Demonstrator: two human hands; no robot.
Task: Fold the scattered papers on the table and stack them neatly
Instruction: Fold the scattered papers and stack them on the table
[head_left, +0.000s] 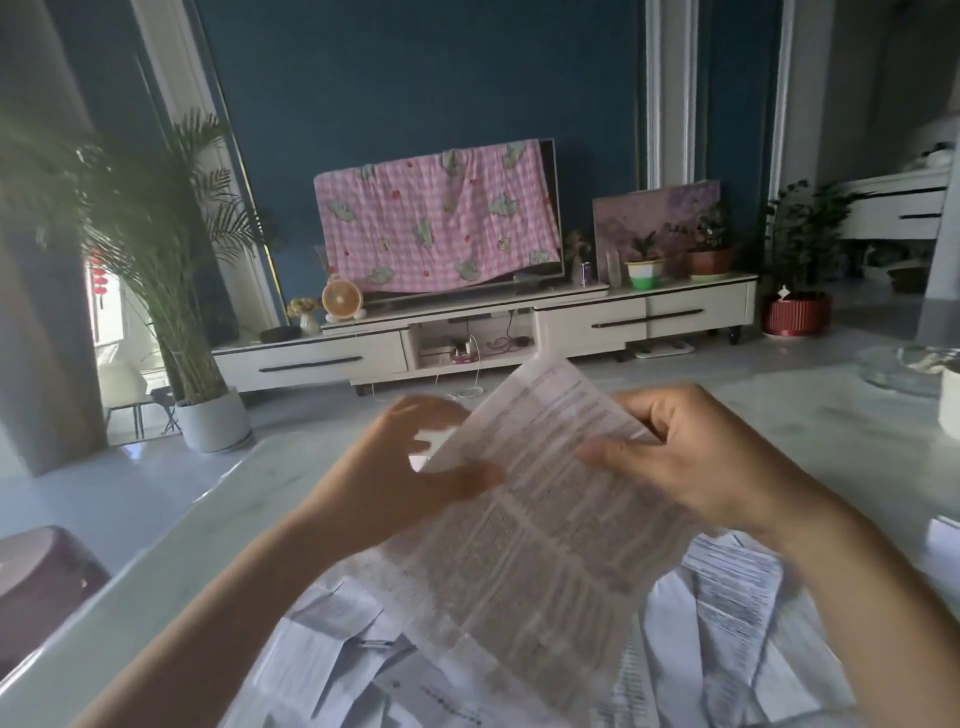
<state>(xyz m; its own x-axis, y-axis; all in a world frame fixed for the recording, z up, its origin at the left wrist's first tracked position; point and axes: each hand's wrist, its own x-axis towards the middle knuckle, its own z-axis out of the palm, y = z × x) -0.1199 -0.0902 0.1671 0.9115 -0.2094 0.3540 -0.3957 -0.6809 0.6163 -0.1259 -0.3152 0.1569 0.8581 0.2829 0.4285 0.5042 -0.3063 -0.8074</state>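
- One tall palm (156, 234) in a white pot stands on the floor at the far left
- One pale table (156, 571) stretches under the hands
- Left hand (395, 483): its fingers (431, 410) curl behind the sheet's left edge with the thumb on the front, pinching it
- One pink checked cloth (436, 218) hangs over the screen by the far wall
- One printed sheet (535, 530), creased into panels, is held in the air above the table, between the two hands
- Right hand (701, 467): fingers (644, 410) curled over the sheet's right edge, thumb pressed on its face
- Loose papers (727, 587) lie heaped on the table beneath, too overlapped to count
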